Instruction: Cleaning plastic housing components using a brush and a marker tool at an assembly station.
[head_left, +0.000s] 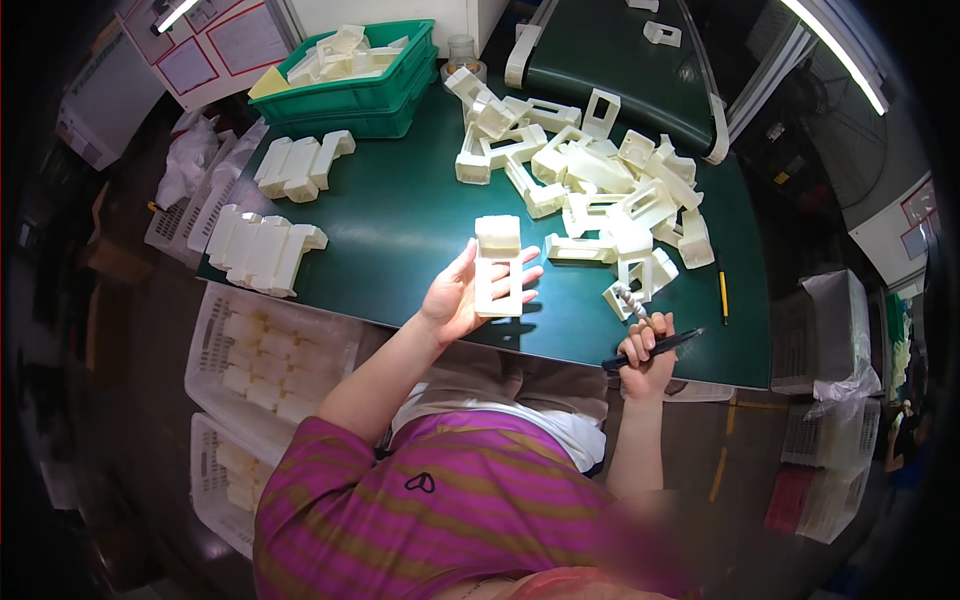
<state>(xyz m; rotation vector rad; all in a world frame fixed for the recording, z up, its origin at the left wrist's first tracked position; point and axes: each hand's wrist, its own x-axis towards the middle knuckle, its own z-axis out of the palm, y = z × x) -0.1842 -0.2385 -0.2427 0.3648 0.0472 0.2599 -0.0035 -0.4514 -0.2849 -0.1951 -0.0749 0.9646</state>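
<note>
My left hand [456,296] holds a cream plastic housing [498,270] above the near edge of the green table, fingers spread behind it. The housing has a block-like top and a long rectangular opening. At the right, my right hand [647,362] is closed on a slim black pen-like tool [675,343], which lies across the fingers. A pale, ridged piece [629,300] sticks up from that hand; I cannot tell whether it is a tool's tip or a wrapped finger. Beyond both hands spreads a loose pile of similar housings [600,170].
Two rows of housings, one far [300,168] and one near [262,250], lie at left. Stacked green crates [400,120] hold more, with a glass jar [461,48] beside them. A conveyor belt [610,75] ends behind the pile. A yellow pencil-like stick [722,290] lies right; white baskets [205,330] stand below left.
</note>
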